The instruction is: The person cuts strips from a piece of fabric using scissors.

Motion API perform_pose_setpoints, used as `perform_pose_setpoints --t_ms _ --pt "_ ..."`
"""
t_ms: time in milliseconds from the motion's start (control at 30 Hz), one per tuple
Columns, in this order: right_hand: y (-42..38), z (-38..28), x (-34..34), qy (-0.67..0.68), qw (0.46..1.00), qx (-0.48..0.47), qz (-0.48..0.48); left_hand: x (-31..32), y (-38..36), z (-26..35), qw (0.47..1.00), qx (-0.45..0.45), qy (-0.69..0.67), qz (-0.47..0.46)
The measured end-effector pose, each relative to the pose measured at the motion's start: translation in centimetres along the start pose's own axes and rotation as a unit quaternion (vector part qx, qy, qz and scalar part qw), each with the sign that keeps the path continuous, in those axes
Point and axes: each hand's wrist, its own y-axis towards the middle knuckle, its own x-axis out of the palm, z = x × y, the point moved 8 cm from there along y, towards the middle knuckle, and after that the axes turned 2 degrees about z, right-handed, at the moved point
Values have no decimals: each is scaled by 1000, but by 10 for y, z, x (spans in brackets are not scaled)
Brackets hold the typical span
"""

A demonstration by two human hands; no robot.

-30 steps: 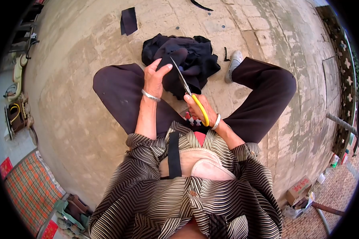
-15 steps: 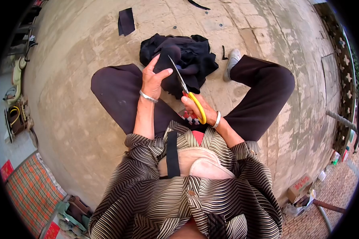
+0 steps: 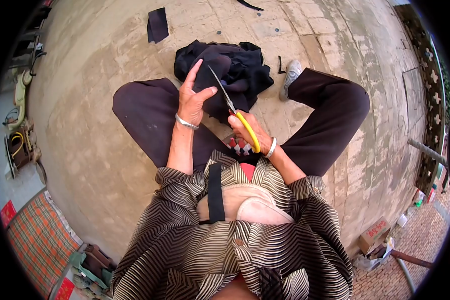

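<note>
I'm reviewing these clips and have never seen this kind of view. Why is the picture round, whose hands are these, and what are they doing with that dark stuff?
The one camera sits on the person's head and looks down, so you see their own body, bent legs and both hands; the wide lens bends the edges. The person sits on stone paving. The left hand grips a bundle of dark cloth. The right hand holds yellow-handled scissors, blades up against the cloth. A cut dark scrap lies farther off on the paving.
</note>
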Motion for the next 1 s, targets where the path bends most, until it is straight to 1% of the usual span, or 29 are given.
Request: perform_pose_setpoints --t_ms 33,67,100,133,167,233,367,433,633,833,1000 --pt "0 0 0 0 1000 0 0 0 0 0 1000 3 5 -1" --pt "-2 -6 -2 -30 999 -7 10 -1 0 -1 1000 3 5 -1" --pt "-3 -13 -4 -61 998 -15 20 -2 0 1 999 21 32 -4" --pt "-5 -18 -4 -61 998 -15 21 -2 0 2 997 39 60 -6" --pt "-7 -22 -3 -77 997 -5 16 -1 1 2 997 39 60 -6" --pt "-9 -23 -3 -93 996 4 13 -1 1 10 987 92 133 6" --pt "-9 -21 -3 -100 995 4 12 2 0 12 987 82 139 -2" --pt "-9 -19 -3 -105 994 3 11 1 1 5 992 45 118 -29" --pt "-7 -14 -3 -99 995 -1 19 1 -1 3 994 30 103 -27" --pt "-7 -14 -3 -113 993 -14 29 3 -1 8 992 52 114 -29" --pt "-8 -19 -5 -137 989 -38 46 0 0 8 991 50 120 -28"
